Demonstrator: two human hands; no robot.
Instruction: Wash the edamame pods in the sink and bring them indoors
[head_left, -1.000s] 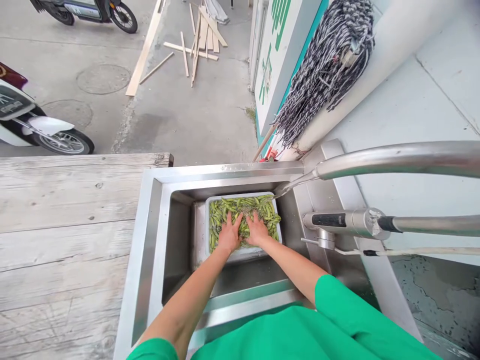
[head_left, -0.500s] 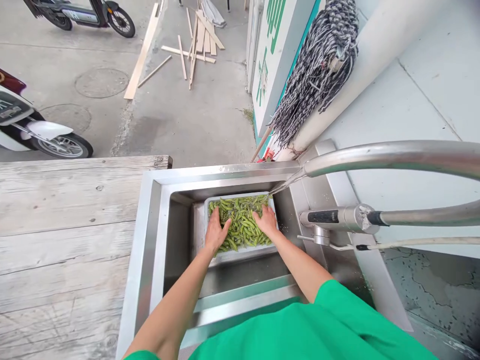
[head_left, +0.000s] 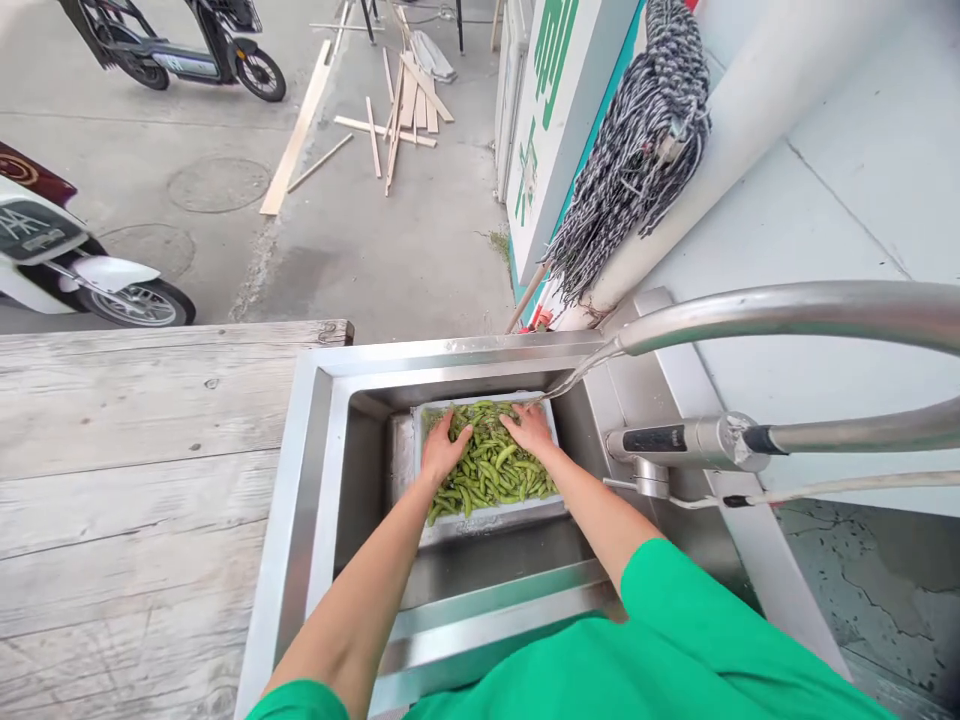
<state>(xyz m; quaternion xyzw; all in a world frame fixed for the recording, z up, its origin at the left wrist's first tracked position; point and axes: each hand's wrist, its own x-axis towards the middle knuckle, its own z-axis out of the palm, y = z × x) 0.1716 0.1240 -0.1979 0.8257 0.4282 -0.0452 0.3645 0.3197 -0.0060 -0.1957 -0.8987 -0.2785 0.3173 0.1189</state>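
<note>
Green soybean pods (head_left: 491, 478) fill a white rectangular tray (head_left: 487, 518) standing inside a steel sink (head_left: 319, 500). My left hand (head_left: 442, 452) rests among the pods at the tray's left side, fingers spread and their tips partly hidden in the wet pods. On the right, my right hand (head_left: 529, 432) also lies on the pods with its thumb apart from the fingers. Neither hand visibly grips a pod. A stream of water (head_left: 583, 370) runs from the faucet (head_left: 787, 310) and lands by my right fingertips.
A weathered wooden table (head_left: 135, 500) adjoins the sink on the left. The faucet's lever (head_left: 619, 484) juts toward the basin at right. Beyond the sink are a hanging mop (head_left: 637, 160), wooden boards (head_left: 412, 100) on the ground and parked scooters (head_left: 120, 272).
Both hands have shifted a little farther up the tray over the pods, fingers still spread. The water now falls onto the right fingertips. The whole view has tilted slightly.
</note>
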